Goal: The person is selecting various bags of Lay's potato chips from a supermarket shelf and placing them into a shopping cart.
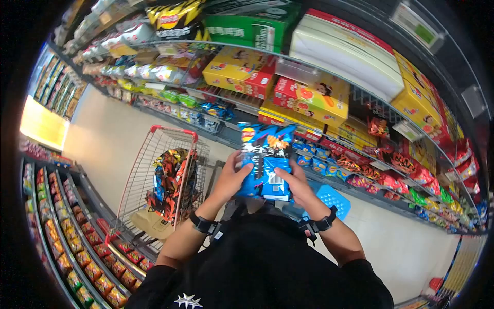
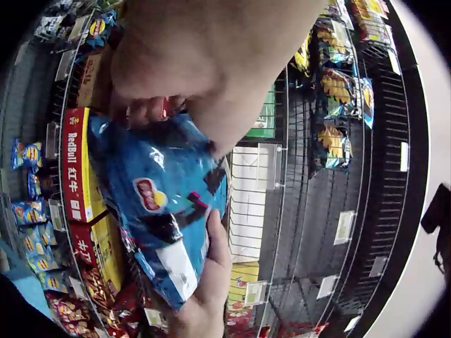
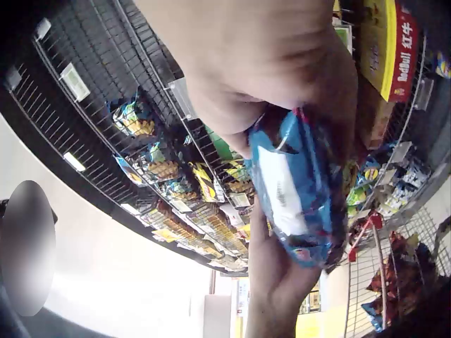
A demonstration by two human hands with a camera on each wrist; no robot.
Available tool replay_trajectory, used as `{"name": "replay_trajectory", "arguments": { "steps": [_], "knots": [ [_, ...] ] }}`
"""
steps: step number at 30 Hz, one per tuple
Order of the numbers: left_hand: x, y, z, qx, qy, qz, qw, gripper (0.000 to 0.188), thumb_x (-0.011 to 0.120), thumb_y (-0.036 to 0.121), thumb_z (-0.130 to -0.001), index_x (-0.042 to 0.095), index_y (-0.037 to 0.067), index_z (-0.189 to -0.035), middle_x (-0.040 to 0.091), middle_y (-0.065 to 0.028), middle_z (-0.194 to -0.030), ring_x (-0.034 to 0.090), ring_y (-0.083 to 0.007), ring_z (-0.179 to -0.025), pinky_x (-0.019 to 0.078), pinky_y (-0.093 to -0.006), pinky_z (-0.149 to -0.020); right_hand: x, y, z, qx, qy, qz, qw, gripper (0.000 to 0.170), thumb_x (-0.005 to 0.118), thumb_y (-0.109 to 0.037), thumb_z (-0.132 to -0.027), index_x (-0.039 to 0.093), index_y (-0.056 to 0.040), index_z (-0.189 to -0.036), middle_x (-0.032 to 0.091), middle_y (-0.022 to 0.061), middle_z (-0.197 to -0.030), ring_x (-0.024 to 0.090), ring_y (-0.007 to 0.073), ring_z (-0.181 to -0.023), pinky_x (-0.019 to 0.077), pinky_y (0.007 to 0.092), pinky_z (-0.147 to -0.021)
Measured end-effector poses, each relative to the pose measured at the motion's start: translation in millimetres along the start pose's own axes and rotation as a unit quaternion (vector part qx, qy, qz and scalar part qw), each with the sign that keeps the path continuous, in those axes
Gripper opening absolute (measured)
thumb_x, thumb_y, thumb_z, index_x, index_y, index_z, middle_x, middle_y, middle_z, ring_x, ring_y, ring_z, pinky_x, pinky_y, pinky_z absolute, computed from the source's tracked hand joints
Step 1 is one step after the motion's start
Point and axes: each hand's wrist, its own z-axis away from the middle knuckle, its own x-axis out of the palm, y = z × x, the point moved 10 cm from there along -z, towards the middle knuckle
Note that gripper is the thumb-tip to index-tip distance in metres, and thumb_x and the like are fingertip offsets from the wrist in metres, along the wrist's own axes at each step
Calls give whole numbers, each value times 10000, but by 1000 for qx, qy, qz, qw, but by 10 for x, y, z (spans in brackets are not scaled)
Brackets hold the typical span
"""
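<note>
Both hands hold a blue and black bag of chips [image 1: 265, 159] in front of the chest. My left hand [image 1: 232, 177] grips its left edge, with the thumb lying over the front. On the opposite side my right hand [image 1: 298, 185] grips the edge, its thumb near a white barcode label. A round yellow and red logo and a picture of chips show near the bag's top. In the left wrist view the bag [image 2: 165, 193] is tilted between the hands. The right wrist view shows a white patch on the bag [image 3: 292, 190]; the fingers behind it are partly hidden.
A wire shopping cart [image 1: 135, 177] with red rails stands at the left, holding several snack bags [image 1: 172, 180] and brown cardboard. Ahead runs a shelf with yellow and red boxes [image 1: 311, 100] and snack bags. A blue perforated plastic piece [image 1: 334, 202] is low at the right.
</note>
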Motion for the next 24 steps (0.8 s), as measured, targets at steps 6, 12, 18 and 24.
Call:
{"name": "replay_trajectory", "arguments": {
  "steps": [6,12,18,24],
  "knots": [
    [215,222,181,80,-82,-149,982,585,652,75,-865,364,30,-1372,519,-116,-1228,550,-198,-1099,483,-300,-869,-13,-169,38,-147,54,163,974,612,746,-124,-791,431,13,-1298,606,113,-1153,585,181,-1033,477,319,-896],
    [31,537,234,137,52,-115,982,691,748,128,-781,380,17,-1355,568,-115,-1177,547,-169,-1093,478,-321,-896,563,-185,211,-174,-145,249,942,741,736,-127,-794,343,-39,-1416,356,127,-1419,431,198,-1262,447,384,-975],
    [-172,16,221,-38,-7,138,990,501,635,69,-838,447,-5,-1296,599,-131,-1187,613,-213,-1038,488,-360,-930,270,-123,-20,-157,-76,190,966,771,687,-78,-844,229,-48,-1464,350,129,-1461,372,224,-1331,385,373,-1038],
    [-379,-535,300,-110,1,196,974,464,632,181,-898,429,-2,-1273,607,-97,-1072,603,-163,-957,504,-298,-820,360,526,-157,45,-113,100,988,544,630,-203,-917,398,11,-1361,544,106,-1270,527,157,-1133,425,313,-979]
  ]
}}
